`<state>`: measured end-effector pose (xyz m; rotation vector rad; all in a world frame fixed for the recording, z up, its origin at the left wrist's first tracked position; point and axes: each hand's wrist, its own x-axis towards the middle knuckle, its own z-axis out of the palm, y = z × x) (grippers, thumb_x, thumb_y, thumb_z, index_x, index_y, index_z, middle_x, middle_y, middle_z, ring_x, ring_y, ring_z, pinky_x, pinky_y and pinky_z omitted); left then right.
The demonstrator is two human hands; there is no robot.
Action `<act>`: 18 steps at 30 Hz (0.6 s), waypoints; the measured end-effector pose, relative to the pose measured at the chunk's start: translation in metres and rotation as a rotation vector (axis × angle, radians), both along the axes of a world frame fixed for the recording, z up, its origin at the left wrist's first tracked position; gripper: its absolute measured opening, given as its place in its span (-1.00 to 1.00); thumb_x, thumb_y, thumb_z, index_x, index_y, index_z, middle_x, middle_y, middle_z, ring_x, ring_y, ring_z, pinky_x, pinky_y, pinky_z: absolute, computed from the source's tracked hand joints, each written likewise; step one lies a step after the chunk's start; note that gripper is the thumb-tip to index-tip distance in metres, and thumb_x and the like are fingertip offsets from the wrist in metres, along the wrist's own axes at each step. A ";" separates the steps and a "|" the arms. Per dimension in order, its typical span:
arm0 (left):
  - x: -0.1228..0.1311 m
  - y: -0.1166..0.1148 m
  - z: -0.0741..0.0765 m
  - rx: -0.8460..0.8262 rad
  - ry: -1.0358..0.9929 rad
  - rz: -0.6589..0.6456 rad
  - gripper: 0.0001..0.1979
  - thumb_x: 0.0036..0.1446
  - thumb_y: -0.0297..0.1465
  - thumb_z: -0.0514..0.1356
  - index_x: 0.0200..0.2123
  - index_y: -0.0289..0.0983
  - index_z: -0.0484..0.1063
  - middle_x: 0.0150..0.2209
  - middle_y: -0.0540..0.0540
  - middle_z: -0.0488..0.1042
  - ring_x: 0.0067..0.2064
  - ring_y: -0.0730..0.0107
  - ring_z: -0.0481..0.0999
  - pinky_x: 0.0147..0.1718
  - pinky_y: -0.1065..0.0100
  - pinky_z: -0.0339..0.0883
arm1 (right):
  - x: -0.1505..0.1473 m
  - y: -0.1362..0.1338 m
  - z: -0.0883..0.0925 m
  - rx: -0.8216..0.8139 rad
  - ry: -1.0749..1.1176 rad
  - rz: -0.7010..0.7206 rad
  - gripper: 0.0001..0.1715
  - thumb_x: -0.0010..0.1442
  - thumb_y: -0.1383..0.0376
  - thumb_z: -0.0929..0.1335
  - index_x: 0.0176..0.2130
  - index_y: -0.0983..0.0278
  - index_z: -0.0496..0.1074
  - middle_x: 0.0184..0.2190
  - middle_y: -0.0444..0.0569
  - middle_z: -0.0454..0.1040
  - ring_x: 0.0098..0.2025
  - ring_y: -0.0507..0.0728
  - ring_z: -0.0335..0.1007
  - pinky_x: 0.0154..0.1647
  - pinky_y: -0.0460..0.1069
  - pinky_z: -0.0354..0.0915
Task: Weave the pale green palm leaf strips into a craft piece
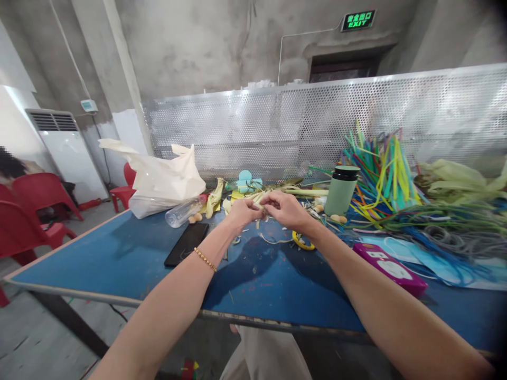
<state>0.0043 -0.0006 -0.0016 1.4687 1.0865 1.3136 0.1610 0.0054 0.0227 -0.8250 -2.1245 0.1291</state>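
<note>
Over the blue table (pixel 130 264), my left hand (pixel 242 214) and my right hand (pixel 287 208) meet with fingertips pinched together. Between them is a small pale strip (pixel 261 207) that looks like corn husk; most of it is hidden by the fingers. Just behind the hands lie pale green husks and stalks (pixel 303 192). Below my right wrist sits a yellow ring-shaped roll (pixel 302 241), with a thin white strand (pixel 275 241) beside it. A black phone (pixel 186 245) lies flat to the left of my left wrist, near a clear plastic bottle (pixel 182 212) on its side.
A white plastic bag (pixel 166 179) stands at the back left. To the right are a green lidded cup (pixel 341 192), a bundle of coloured strips (pixel 390 177), a purple box (pixel 390 268) and blue face masks (pixel 431 258). A perforated metal panel (pixel 253 126) rises behind the table.
</note>
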 end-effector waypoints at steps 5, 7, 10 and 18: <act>0.003 0.000 -0.005 0.005 0.058 -0.036 -0.84 -0.33 -0.57 0.33 -0.63 -0.35 0.38 -0.64 0.05 0.35 -0.57 0.59 0.23 -0.54 0.44 0.06 | -0.001 0.002 -0.003 0.061 -0.046 0.052 -0.92 0.05 0.41 0.37 -0.44 0.32 0.51 -0.49 -0.08 0.42 -0.45 0.02 0.27 -0.37 -0.06 0.16; 0.004 0.000 -0.007 -0.003 0.068 -0.055 -0.84 -0.33 -0.58 0.32 -0.62 -0.35 0.38 -0.64 0.05 0.34 -0.59 0.60 0.21 -0.55 0.44 0.04 | -0.001 0.004 -0.003 0.110 -0.035 0.063 -0.92 0.05 0.40 0.40 -0.46 0.30 0.52 -0.49 -0.08 0.37 -0.43 0.03 0.25 -0.36 -0.06 0.14; 0.006 0.000 -0.010 0.006 0.063 -0.099 -0.86 -0.33 -0.60 0.31 -0.63 -0.36 0.39 -0.64 0.04 0.35 -0.59 0.61 0.21 -0.54 0.43 0.06 | -0.001 0.005 -0.003 0.129 -0.001 0.080 -0.91 0.08 0.33 0.42 -0.45 0.28 0.53 -0.45 -0.08 0.31 -0.42 0.03 0.21 -0.37 -0.06 0.13; 0.004 -0.003 -0.003 -0.096 -0.103 -0.182 -0.87 -0.28 -0.58 0.32 -0.64 -0.38 0.40 -0.61 -0.07 0.44 -0.62 0.63 0.19 -0.59 0.44 -0.02 | 0.010 0.004 0.010 0.118 0.186 -0.166 -0.75 0.17 0.22 0.33 -0.27 0.31 0.55 -0.33 0.02 0.42 -0.35 0.08 0.28 -0.30 -0.02 0.20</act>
